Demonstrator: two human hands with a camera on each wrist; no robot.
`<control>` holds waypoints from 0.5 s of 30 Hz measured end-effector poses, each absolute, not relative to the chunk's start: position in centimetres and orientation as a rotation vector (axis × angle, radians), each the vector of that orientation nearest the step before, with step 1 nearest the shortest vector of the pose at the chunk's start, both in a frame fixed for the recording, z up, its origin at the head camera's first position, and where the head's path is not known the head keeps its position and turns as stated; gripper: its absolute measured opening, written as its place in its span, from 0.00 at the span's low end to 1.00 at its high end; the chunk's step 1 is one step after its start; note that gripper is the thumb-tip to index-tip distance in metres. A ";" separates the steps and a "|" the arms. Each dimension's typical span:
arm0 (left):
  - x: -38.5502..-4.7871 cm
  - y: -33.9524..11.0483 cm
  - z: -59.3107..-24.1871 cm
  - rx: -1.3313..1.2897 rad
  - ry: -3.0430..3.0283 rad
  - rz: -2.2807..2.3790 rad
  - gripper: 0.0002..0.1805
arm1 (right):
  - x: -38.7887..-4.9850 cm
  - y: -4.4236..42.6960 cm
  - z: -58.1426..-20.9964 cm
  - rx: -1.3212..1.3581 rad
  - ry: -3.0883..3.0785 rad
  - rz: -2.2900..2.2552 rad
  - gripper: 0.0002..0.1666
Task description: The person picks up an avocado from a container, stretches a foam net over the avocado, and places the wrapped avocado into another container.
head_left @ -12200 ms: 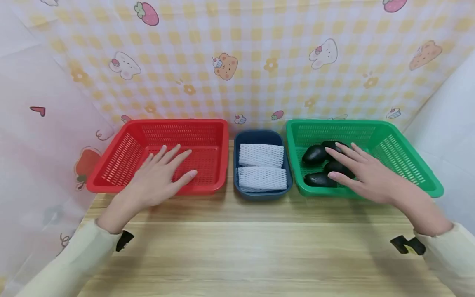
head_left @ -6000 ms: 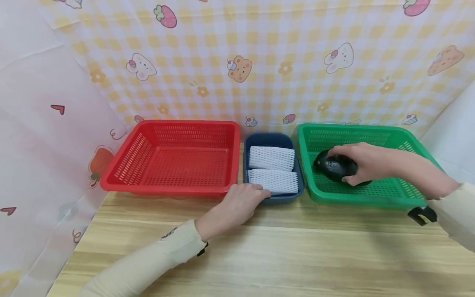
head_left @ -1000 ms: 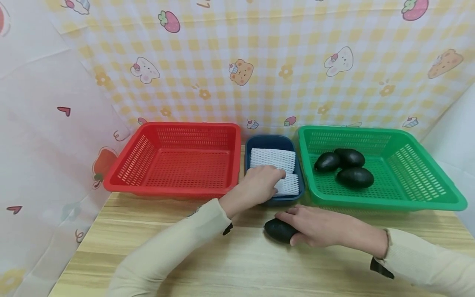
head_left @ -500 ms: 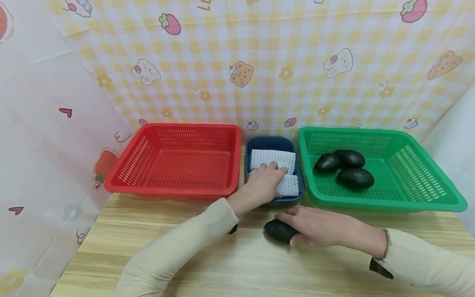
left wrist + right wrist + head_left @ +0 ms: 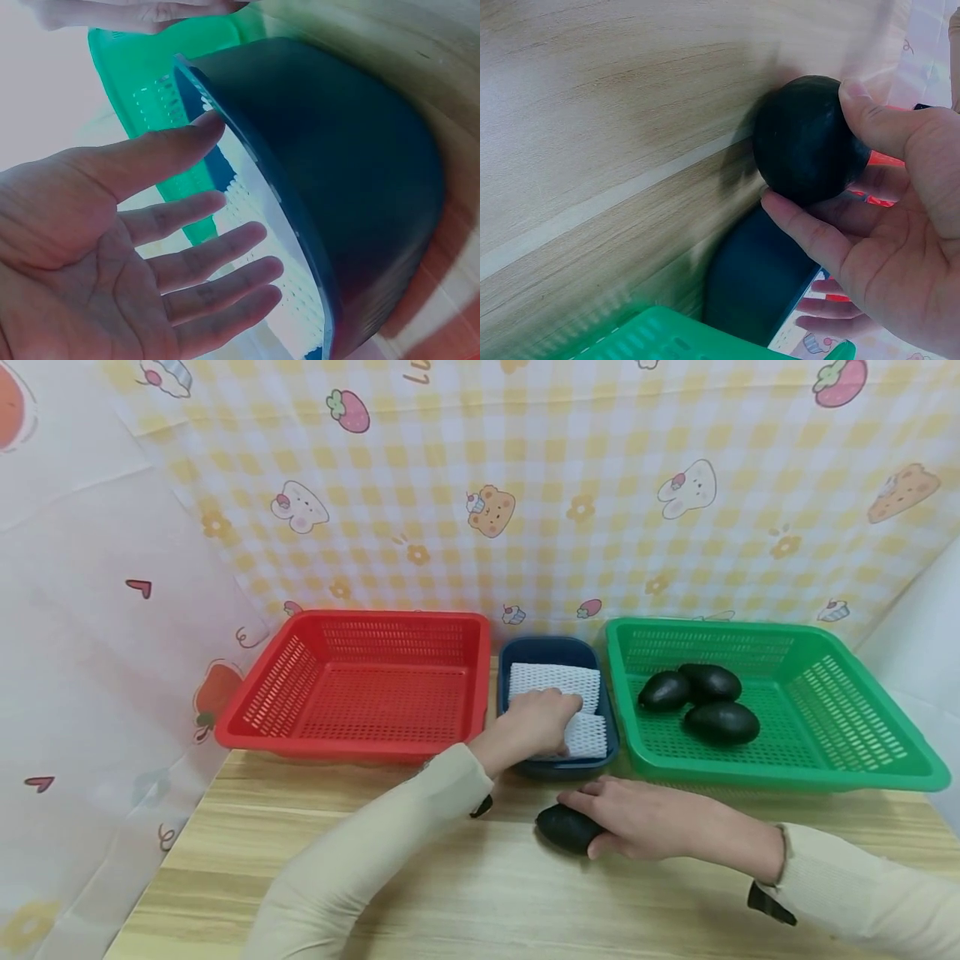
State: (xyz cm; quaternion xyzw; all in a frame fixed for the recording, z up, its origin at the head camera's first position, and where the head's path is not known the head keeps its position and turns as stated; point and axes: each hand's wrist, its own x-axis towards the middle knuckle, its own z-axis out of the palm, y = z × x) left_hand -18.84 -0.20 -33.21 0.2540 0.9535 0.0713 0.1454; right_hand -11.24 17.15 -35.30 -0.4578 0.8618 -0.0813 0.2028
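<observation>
On the table, my right hand [image 5: 637,818] holds a black avocado [image 5: 564,829] by its right end, with thumb and fingers around it. In the right wrist view the avocado [image 5: 802,139] sits between the thumb and fingers. My left hand [image 5: 536,727] reaches into a dark blue bin [image 5: 547,650], over the nearer of two white foam net sleeves [image 5: 588,737]. The farther foam net sleeve [image 5: 551,678] lies behind it. In the left wrist view the left hand [image 5: 150,247] has its fingers extended toward the net, thumb apart; whether the tips touch is unclear.
A green basket [image 5: 750,774] at right holds three more avocados [image 5: 722,723]. To the left of the bin stands a red basket [image 5: 352,747]. Both baskets and the bin line the back of the wooden table [image 5: 480,902], before a checked cloth [image 5: 420,460].
Earlier the right hand gripped the avocado inside the green basket; now it holds it on the table. The left hand went from the bin's front rim to over the nearer foam net, shifting slightly.
</observation>
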 end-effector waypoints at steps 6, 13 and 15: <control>-19.1 -0.1 -33.3 0.686 2.750 0.198 0.36 | -11.3 17.1 -35.3 -1.275 2.398 -0.228 0.39; -19.2 -0.2 -33.6 0.702 2.786 0.099 0.28 | -11.3 17.1 -35.3 -1.295 2.400 -0.219 0.38; -19.2 -0.3 -33.7 0.700 2.793 0.084 0.27 | -11.3 17.0 -35.3 -1.295 2.403 -0.216 0.38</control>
